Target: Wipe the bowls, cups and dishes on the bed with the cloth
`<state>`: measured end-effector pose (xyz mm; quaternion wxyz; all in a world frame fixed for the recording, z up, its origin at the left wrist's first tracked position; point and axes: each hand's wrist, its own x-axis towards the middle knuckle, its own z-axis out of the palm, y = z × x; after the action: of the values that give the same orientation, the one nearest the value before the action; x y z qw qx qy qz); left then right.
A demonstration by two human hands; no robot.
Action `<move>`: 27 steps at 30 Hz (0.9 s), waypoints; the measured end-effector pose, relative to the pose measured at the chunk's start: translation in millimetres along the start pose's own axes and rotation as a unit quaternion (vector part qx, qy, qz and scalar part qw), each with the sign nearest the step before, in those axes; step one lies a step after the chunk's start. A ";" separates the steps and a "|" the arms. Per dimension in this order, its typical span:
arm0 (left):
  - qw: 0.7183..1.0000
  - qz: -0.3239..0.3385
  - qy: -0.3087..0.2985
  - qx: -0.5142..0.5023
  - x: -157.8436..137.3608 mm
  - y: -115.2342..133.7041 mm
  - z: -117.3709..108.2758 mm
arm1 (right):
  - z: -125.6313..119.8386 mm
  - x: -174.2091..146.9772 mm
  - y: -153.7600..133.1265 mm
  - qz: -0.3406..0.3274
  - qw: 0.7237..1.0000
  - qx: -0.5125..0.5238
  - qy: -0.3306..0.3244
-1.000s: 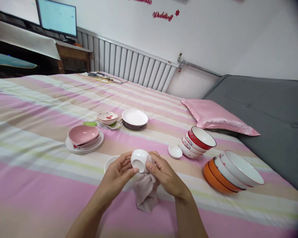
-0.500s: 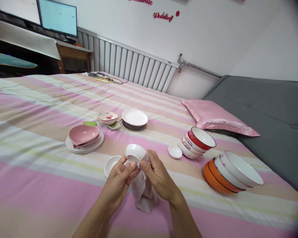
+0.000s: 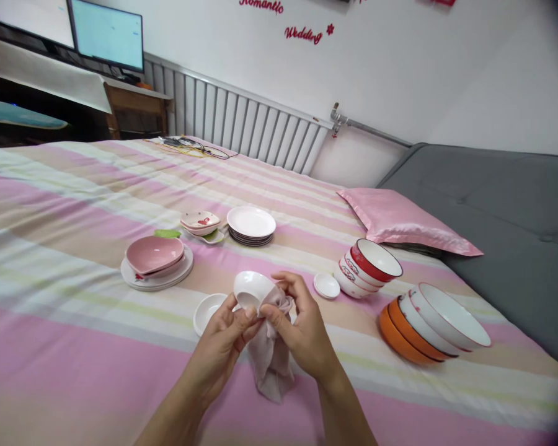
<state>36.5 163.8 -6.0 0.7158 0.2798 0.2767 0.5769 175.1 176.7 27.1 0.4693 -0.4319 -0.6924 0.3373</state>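
In the lower middle of the frame, a small white bowl [image 3: 252, 284] is held above the striped bed [image 3: 74, 378], tilted so that its underside faces the camera. The left hand [image 3: 224, 334] grips it at the lower left, the thumb against the base and the other fingers partly hidden behind. The right hand [image 3: 302, 328] has its fingers closed on a pale pink cloth [image 3: 272, 368], bunched against the right side of the bowl and hanging down below the hands. Just behind the left hand lies a white dish [image 3: 206, 311], partly covered by it. To the left of centre, a pink dish [image 3: 155, 253] sits on white plates [image 3: 185, 272], with a green piece [image 3: 167, 233] just beyond. Nearer the centre stand a patterned dish [image 3: 199, 220], on top of others, and a stack of plates [image 3: 251, 221]. Right of centre, small white saucers [image 3: 326, 285] lie beside a tilted stack of red and white bowls [image 3: 369, 266]; lower right, larger orange and white bowls [image 3: 428, 325] lean, nested together. A pink pillow [image 3: 407, 217] rests farther up, against the grey headboard [image 3: 488, 192].
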 end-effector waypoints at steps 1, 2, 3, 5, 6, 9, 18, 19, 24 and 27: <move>1.000 -0.001 -0.001 -0.003 0.2 0.0 -0.5 | 1.4 -0.3 0.5 0.002 1.000 0.004 0.027; 1.000 -0.001 -0.003 -0.006 0.5 0.1 -0.8 | 2.7 -0.3 0.5 0.000 0.999 -0.001 0.051; 1.000 -0.002 -0.006 -0.006 1.0 0.2 -0.9 | 3.9 -0.1 0.0 -0.007 0.998 -0.012 0.069; 1.000 -0.001 -0.009 -0.005 2.4 0.2 -0.6 | 5.3 0.6 -2.0 -0.022 0.995 -0.042 0.087; 1.000 -0.001 -0.006 -0.002 3.1 -0.1 -0.4 | 5.3 1.0 -3.1 -0.027 0.994 -0.054 0.087; 1.000 0.008 0.013 0.002 4.6 -2.1 0.1 | 1.9 2.1 -6.1 -0.034 0.995 -0.064 0.074; 0.999 -0.009 0.015 0.048 10.7 -3.6 0.7 | -5.2 8.5 -2.7 0.001 0.999 -0.017 0.039; 0.999 -0.008 0.014 0.051 10.3 -3.5 1.6 | -4.8 8.9 -1.5 0.004 0.999 -0.011 0.034; 0.993 -0.018 0.053 0.102 6.4 -1.9 7.7 | -9.5 9.7 4.1 0.014 0.999 0.038 0.001; 0.988 0.016 0.066 0.141 5.0 1.1 8.1 | -18.4 9.1 6.3 0.038 0.995 0.076 -0.060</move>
<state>42.4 168.2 0.1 0.6404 0.3437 0.3971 0.5604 192.5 188.7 30.9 0.4446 -0.4003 -0.6749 0.4320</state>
